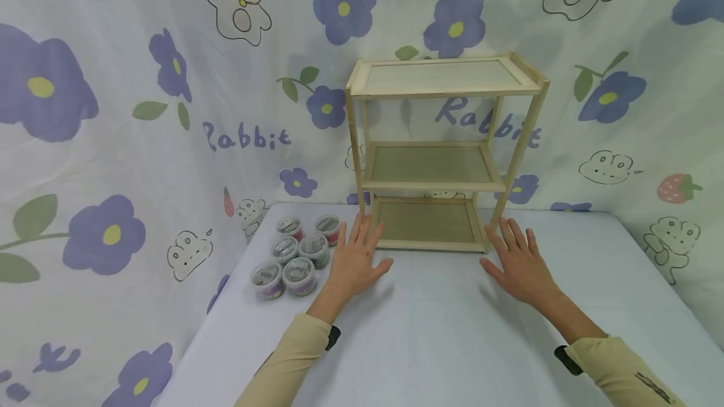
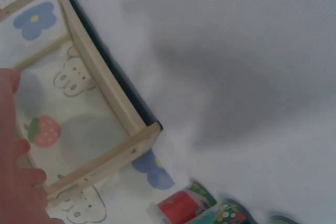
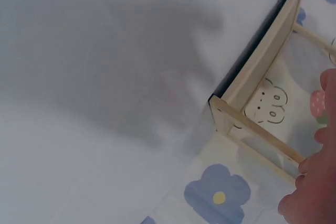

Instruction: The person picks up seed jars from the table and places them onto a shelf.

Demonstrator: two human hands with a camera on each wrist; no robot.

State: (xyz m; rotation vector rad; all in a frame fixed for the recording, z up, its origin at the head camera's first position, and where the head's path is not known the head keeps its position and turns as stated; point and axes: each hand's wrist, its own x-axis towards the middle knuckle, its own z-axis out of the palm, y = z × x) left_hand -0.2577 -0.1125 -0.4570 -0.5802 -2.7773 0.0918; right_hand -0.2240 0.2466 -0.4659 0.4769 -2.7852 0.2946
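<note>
A three-tier wooden shelf (image 1: pixel 432 187) with pale posts and flat panels stands at the back of the table. Near its lower left corner is my left hand (image 1: pixel 355 261), palm down with fingers spread. My right hand (image 1: pixel 519 269) is by the lower right corner, its fingers also spread. Neither hand holds anything, and both cast shadows on the table. Whether any fingertips touch the posts cannot be told. In the left wrist view the fingers (image 2: pixel 23 171) overlap the shelf frame (image 2: pixel 100 77); in the right wrist view the other fingers (image 3: pixel 315 177) do likewise along the frame (image 3: pixel 257 129).
Several small round tubs (image 1: pixel 300 275) with clear lids stand grouped left of my left hand; a few of these tubs (image 2: pixel 184 205) show in the left wrist view. A white cloth covers the table (image 1: pixel 430 331). Behind hangs a curtain (image 1: pixel 170 174) printed with flowers and rabbits.
</note>
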